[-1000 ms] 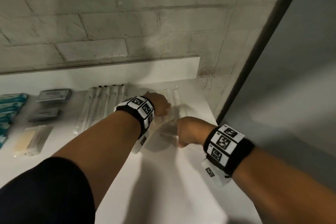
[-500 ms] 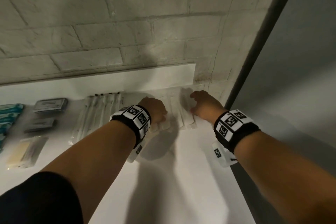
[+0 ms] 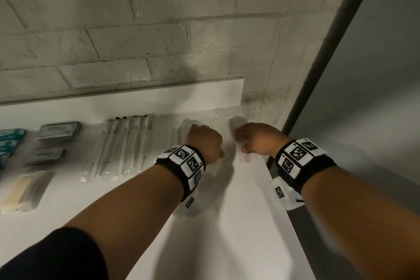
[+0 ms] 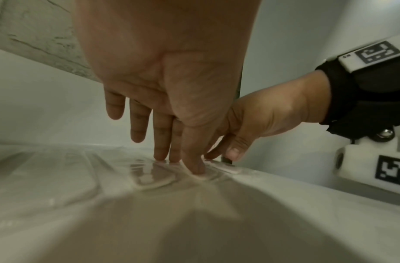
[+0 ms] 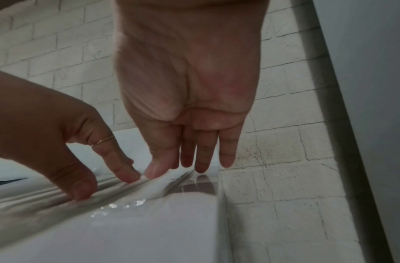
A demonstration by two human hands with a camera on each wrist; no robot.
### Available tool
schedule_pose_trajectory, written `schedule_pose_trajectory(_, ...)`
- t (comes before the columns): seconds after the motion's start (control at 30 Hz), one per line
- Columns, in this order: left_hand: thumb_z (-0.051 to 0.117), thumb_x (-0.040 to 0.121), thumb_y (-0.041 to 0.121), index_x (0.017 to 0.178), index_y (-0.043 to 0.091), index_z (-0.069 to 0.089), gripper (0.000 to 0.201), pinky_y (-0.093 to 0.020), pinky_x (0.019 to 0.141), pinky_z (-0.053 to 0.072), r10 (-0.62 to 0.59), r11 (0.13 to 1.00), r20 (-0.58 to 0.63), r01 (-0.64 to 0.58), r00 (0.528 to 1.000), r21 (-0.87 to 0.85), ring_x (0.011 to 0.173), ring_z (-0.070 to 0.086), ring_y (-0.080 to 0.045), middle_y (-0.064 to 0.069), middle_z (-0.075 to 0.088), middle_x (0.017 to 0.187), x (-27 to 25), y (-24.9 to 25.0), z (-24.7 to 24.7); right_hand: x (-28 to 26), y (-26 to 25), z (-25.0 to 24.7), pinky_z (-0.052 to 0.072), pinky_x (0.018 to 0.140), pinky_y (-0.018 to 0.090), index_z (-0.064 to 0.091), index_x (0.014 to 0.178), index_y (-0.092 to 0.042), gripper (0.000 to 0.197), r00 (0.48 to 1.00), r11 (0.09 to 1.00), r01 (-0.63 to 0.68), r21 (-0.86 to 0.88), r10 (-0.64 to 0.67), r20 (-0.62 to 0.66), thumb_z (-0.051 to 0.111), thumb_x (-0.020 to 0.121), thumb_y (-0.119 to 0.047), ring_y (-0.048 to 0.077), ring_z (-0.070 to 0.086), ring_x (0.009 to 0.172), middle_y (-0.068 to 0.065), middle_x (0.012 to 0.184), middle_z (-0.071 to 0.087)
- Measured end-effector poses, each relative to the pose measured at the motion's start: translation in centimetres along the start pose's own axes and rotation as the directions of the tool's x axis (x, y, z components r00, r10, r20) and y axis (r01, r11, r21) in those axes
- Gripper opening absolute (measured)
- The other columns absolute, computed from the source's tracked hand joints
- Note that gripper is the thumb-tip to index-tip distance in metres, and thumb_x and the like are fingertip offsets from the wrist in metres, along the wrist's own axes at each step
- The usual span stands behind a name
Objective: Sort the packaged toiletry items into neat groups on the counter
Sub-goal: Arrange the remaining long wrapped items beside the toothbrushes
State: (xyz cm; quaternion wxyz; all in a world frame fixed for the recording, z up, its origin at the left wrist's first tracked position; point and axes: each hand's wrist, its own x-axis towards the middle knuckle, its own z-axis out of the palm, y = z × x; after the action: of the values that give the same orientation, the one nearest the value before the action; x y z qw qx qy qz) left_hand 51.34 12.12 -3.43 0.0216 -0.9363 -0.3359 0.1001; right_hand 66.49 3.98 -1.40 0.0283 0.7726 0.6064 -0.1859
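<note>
Both hands work at the far right end of the white tabletop [image 3: 227, 223], squaring up a group of long, thin items sealed in clear plastic wrappers [image 4: 149, 176]. The left hand [image 3: 204, 141] has its grip spread, straight fingers [image 4: 163, 142] and thumb pressing down on the wrappers to hold them flat. The right hand [image 3: 259, 138] also keeps a loose, extended grip, its fingertips [image 5: 203, 165] and thumb touching the rightmost wrapper beside the tabletop's edge; it grasps nothing that I can see.

The step in hand looks like aligning this last group. The next move likely calls for a light sideways nudge, since the slick film could slide off the nearby edge.

Further left lie a row of clear-wrapped white sticks with dark tips [image 3: 122, 148], 2 grey flat packets [image 3: 59, 130], a pale yellowish wrapped item [image 3: 25, 188] and teal packets [image 3: 9, 143], blurred. Behind runs a whitewashed brick wall [image 3: 159, 29], with a dark frame [image 3: 329, 41] at right.
</note>
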Motion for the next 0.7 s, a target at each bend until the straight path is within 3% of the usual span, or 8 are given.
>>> schedule_pose_trajectory(0.17, 0.058, 0.083, 0.055, 0.119, 0.028, 0.064, 0.046, -0.036, 0.105, 0.031, -0.018, 0.999, -0.028, 0.016, 0.999, -0.051, 0.121, 0.050, -0.020, 0.004, 0.064, 0.122, 0.1, 0.2, 0.3, 0.3, 0.0, 0.2, 0.039, 0.106, 0.038, 0.045, 0.142, -0.024, 0.064, 1.000, 1.000, -0.001, 0.009, 0.001, 0.015, 0.069, 0.084, -0.025, 0.028, 0.048, 0.128, 0.004, 0.143, 0.049)
schedule_pose_trajectory(0.4, 0.058, 0.083, 0.052, 0.119, 0.028, 0.064, 0.044, -0.037, 0.104, 0.030, -0.025, 0.996, -0.037, 0.022, 0.999, -0.088, 0.120, 0.050, -0.021, 0.004, 0.064, 0.122, -0.1, 0.3, 0.4, 0.3, 0.4, 0.4, 0.040, 0.104, 0.037, 0.046, 0.140, -0.025, 0.060, 1.000, 1.000, -0.009, 0.022, 0.009, 0.013, 0.068, 0.085, -0.025, 0.028, 0.050, 0.125, 0.004, 0.140, 0.052)
schedule_pose_trajectory(0.53, 0.057, 0.083, 0.053, 0.126, 0.031, 0.059, 0.048, -0.039, 0.108, 0.026, -0.023, 0.992, -0.041, 0.018, 0.999, -0.124, 0.128, 0.044, -0.021, 0.003, 0.059, 0.131, -0.4, 0.1, 0.4, 0.1, 0.3, 0.1, 0.041, 0.102, 0.034, 0.047, 0.140, -0.025, 0.057, 1.000, 1.000, 0.003, 0.005, -0.003, 0.021, 0.066, 0.086, -0.024, 0.027, 0.051, 0.124, 0.003, 0.139, 0.053)
schedule_pose_trajectory(0.7, 0.050, 0.088, 0.051, 0.132, 0.027, 0.052, 0.050, -0.040, 0.110, 0.024, -0.069, 0.990, -0.165, 0.047, 0.984, -0.135, 0.134, 0.040, -0.021, 0.004, 0.049, 0.142, -2.1, -1.6, 0.5, -0.7, -0.7, 0.1, 0.041, 0.103, 0.032, 0.044, 0.142, -0.024, 0.049, 0.997, 0.999, 0.033, -0.016, -0.034, -0.064, 0.054, 0.094, -0.028, 0.025, 0.052, 0.124, 0.003, 0.141, 0.052)
